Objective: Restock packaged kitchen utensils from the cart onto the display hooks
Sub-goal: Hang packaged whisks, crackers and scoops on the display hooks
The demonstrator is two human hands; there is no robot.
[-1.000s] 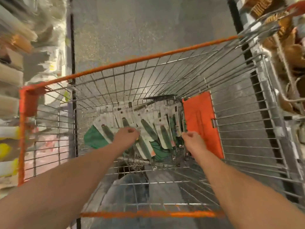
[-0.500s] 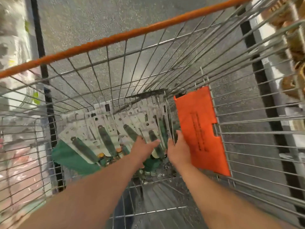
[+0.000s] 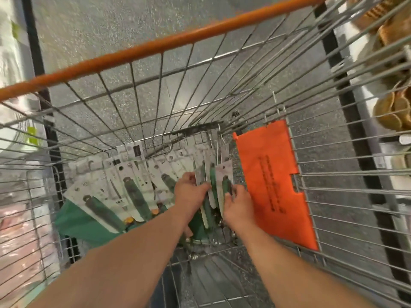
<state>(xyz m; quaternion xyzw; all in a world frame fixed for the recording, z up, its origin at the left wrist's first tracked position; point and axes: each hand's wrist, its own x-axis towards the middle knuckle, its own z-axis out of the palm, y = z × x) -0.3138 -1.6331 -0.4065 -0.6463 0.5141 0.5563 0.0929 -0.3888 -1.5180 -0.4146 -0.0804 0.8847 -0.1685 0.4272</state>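
Both forearms were extended from the lower frame into the wire cart (image 3: 347, 196). At centre, the left hand (image 3: 189, 194) and right hand (image 3: 236, 206) were each curled around upright carded utensil packs (image 3: 219, 181), pinched between them. Little free room was left: an orange flap (image 3: 273, 187) stood just right. More green-handled packs (image 3: 131, 190) were fanned left-centre. Beyond, the orange rim (image 3: 155, 46) bounded the upper frame.
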